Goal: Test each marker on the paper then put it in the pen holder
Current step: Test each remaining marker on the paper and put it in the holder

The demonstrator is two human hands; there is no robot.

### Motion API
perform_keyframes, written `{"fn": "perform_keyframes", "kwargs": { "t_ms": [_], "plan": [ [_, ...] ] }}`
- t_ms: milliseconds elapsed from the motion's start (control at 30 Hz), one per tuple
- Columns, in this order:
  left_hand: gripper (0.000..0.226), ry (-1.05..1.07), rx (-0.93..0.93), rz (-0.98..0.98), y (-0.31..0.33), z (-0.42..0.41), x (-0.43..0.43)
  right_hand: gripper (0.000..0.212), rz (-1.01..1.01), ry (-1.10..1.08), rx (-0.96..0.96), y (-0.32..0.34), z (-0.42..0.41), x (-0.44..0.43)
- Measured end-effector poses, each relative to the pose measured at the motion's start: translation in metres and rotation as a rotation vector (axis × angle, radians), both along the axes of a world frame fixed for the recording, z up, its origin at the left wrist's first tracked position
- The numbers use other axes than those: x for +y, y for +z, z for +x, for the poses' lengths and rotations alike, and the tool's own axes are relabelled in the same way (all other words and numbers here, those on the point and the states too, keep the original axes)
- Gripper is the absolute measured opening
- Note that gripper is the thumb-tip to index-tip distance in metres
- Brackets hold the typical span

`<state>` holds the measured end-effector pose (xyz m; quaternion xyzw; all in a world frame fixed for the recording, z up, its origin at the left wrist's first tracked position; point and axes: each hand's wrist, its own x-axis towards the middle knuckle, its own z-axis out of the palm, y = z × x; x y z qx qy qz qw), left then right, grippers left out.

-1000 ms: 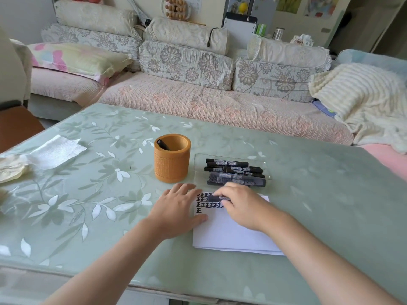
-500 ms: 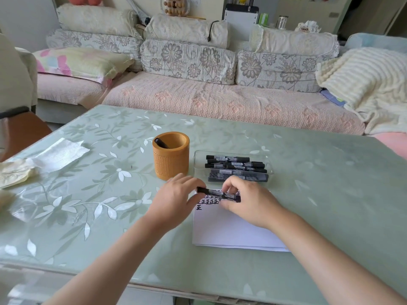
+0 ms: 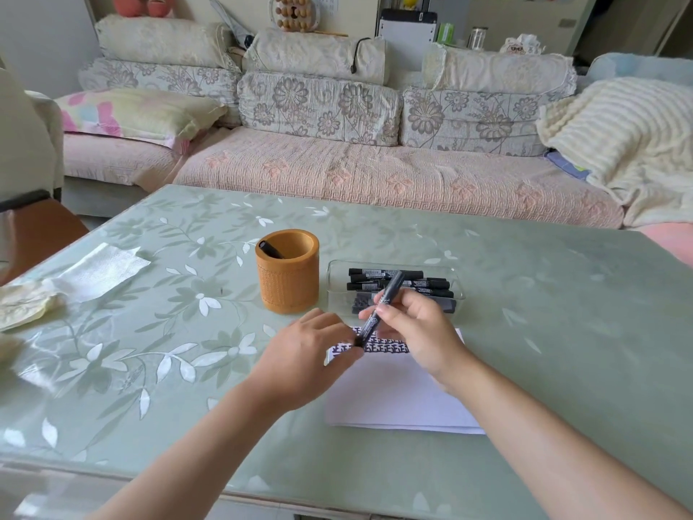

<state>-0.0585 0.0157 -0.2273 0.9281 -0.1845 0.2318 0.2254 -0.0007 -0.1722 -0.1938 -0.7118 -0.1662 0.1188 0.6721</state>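
Note:
My right hand (image 3: pixel 416 332) grips a black marker (image 3: pixel 386 298) by its middle, tilted over the top of the white paper (image 3: pixel 397 399). My left hand (image 3: pixel 303 354) pinches the marker's lower end just above the rows of black test marks (image 3: pixel 388 346). To the left, behind my hands, stands the orange pen holder (image 3: pixel 287 279) with one marker (image 3: pixel 270 249) leaning inside. A clear tray (image 3: pixel 459 290) right of the holder contains several more black markers (image 3: pixel 412 284); my right hand hides part of it.
A crumpled tissue (image 3: pixel 101 270) and a pale cloth (image 3: pixel 22 304) lie at the table's left side. The green floral table (image 3: pixel 562 332) has bare surface to the right. A sofa with cushions runs behind the far edge.
My right hand lifted the marker off the paper. My left hand left the sheet and took the marker's end. The marker has swung from level to steeply tilted.

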Motion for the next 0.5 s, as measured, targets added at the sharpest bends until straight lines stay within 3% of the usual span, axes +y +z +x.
{"fn": "perform_keyframes", "kwargs": {
  "t_ms": [67, 200, 300, 500],
  "plan": [
    [0.024, 0.037, -0.020, -0.044, 0.002, 0.001, 0.002, 0.010, -0.070, -0.002, -0.067, -0.001, 0.002, -0.001],
    [0.024, 0.131, -0.056, -0.134, 0.007, 0.003, 0.009, 0.017, -0.568, 0.036, -0.358, -0.005, 0.006, -0.010],
    [0.036, 0.088, -0.083, -0.033, 0.010, 0.002, 0.010, 0.023, -0.851, 0.125, -0.509, -0.001, 0.001, -0.013],
    [0.022, 0.004, -0.089, 0.110, -0.001, 0.006, 0.011, 0.032, -0.977, 0.187, -0.628, 0.002, -0.002, -0.009]
  ]
}}
